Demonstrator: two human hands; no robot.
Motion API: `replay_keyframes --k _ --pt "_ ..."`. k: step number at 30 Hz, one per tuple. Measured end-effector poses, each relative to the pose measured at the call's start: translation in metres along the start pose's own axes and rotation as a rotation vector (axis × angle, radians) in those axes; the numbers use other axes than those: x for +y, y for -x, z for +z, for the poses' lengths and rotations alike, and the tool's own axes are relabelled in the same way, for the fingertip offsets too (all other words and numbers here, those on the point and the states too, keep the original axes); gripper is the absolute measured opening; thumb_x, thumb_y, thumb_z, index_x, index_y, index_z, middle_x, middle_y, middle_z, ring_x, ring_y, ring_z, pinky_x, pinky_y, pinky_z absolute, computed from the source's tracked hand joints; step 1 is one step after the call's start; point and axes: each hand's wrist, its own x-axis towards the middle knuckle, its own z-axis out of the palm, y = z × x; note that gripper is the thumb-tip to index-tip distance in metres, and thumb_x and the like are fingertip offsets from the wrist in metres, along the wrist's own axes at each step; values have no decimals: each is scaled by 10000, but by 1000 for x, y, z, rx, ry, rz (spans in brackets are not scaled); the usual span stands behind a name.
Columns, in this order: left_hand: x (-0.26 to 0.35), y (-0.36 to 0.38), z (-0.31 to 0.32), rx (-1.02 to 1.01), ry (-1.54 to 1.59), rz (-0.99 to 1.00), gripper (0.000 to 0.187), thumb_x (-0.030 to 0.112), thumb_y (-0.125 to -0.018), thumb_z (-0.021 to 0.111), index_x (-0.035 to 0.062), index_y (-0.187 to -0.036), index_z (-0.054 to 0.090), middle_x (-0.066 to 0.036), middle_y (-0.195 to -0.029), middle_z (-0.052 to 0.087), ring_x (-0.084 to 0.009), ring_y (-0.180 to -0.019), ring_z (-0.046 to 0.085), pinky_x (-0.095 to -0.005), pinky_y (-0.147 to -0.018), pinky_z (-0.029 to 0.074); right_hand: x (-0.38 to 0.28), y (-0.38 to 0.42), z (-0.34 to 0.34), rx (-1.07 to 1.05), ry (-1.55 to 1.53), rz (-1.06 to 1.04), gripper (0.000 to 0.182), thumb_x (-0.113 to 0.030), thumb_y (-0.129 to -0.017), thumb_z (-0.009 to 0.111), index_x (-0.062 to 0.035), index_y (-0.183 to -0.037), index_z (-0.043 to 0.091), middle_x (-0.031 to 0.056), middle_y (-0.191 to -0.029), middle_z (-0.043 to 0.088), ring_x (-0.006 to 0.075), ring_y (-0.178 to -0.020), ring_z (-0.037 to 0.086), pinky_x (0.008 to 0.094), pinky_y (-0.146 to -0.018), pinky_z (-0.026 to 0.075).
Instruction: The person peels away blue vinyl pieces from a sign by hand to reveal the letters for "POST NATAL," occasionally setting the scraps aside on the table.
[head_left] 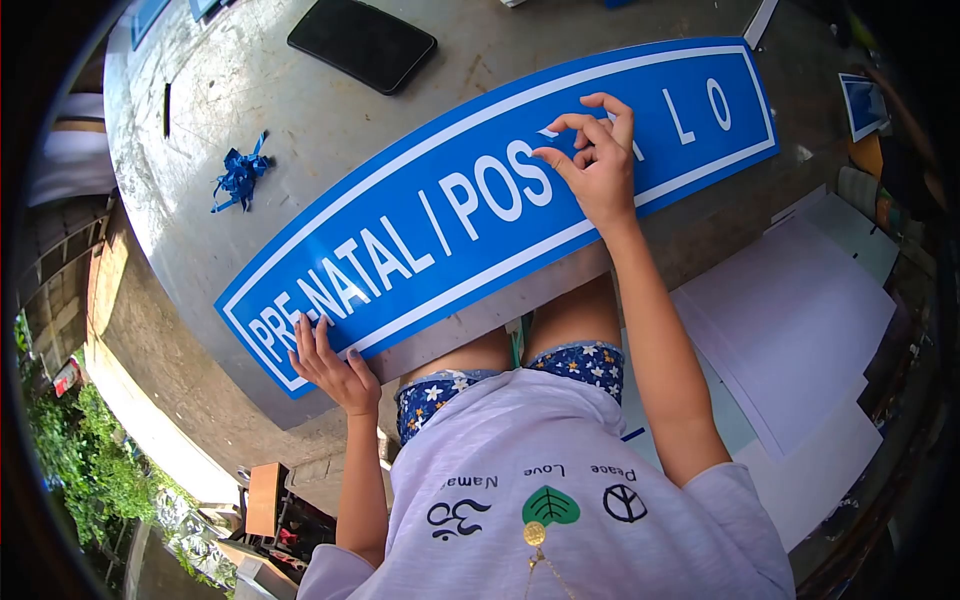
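Observation:
A long curved blue sign (440, 292) with a white border and white letters reading "PRE-NATAL / POS" lies on a grey metal table (290, 105). Further right on it, "L" and "O" show. My left hand (335, 368) rests on the sign's lower left end, its fingers spread near the first letters. Over the right part of the sign, my right hand (600, 165) has thumb and index finger brought together in a pinch, at a small whitish bit by the fingertips. This hand hides the letters after "POS".
A black phone (362, 44) lies beyond the sign. Crumpled blue scraps (240, 178) are at the left on the table, near a thin dark strip (167, 110). White sheets (790, 320) lie to the right, below table level. A brown box-like object (263, 500) stands at the lower left.

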Motion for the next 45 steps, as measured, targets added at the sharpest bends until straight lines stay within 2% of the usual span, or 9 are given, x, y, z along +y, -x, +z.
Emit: replay_keyframes --k 6,12,18,25,27,34,39,43,45 --pt "3 0 -1 6 -1 -7 483 373 -971 342 91 -1347 456 -149 -1446 412 -301 -1383 320 -495 -1132 105 -1 0 5 80 36 -49 130 -72 -709 804 -100 -811 728 38 -1139 489 110 -674 485 216 -551 474" --pt "3 1 0 15 -1 9 477 353 -965 352 83 -1346 453 -145 -1450 409 -299 -1381 325 -496 -1134 99 4 -1 8 68 -24 -48 70 -48 -755 755 -92 -796 719 47 -1130 493 132 -696 536 252 -572 495" --pt "5 -1 -1 12 -10 10 472 334 -960 354 82 -1349 446 -143 -1454 405 -287 -1382 329 -495 -1135 99 3 0 6 28 11 -52 69 29 -807 687 -33 -837 688 64 -1170 448 109 -649 478 250 -609 473" --pt "3 0 0 7 -22 4 470 342 -965 345 85 -1345 449 -141 -1451 406 -283 -1378 333 -491 -1135 106 6 1 5 24 -5 -55 78 35 -830 663 -36 -861 662 72 -1192 415 109 -627 454 255 -643 455" --pt "4 -1 0 13 -23 8 471 348 -967 344 87 -1345 449 -137 -1449 408 -280 -1377 334 -490 -1136 107 8 0 6 44 -58 -43 63 -4 -819 683 -61 -827 656 86 -1174 430 148 -688 507 270 -652 479" --pt "4 -1 0 7 -14 3 469 347 -965 351 90 -1345 448 -133 -1448 409 -275 -1380 329 -487 -1136 106 5 2 -14 -72 -234 89 18 -19 -856 659 -36 -851 662 69 -1203 434 123 -722 510 252 -669 476" --pt "3 0 1 14 -14 10 466 341 -962 355 88 -1343 448 -135 -1448 411 -274 -1382 327 -485 -1136 107 11 -1 -22 -173 -423 117 42 -18 -878 631 -18 -868 672 52 -1216 440 135 -905 584 255 -831 522" --pt "4 -1 0 9 -17 11 464 337 -961 355 85 -1339 451 -138 -1447 412 -280 -1383 324 -486 -1136 110 17 -1 -26 -236 -572 147 47 -30 -883 632 -9 -867 670 42 -1203 446 136 -965 584 274 -900 520" --pt "5 -2 0 8 -14 17 466 333 -960 353 77 -1337 452 -141 -1448 411 -286 -1383 323 -487 -1134 114 19 -1 -30 -283 -687 190 38 -55 -879 647 -21 -865 660 42 -1213 445 111 -1045 498 267 -907 453"
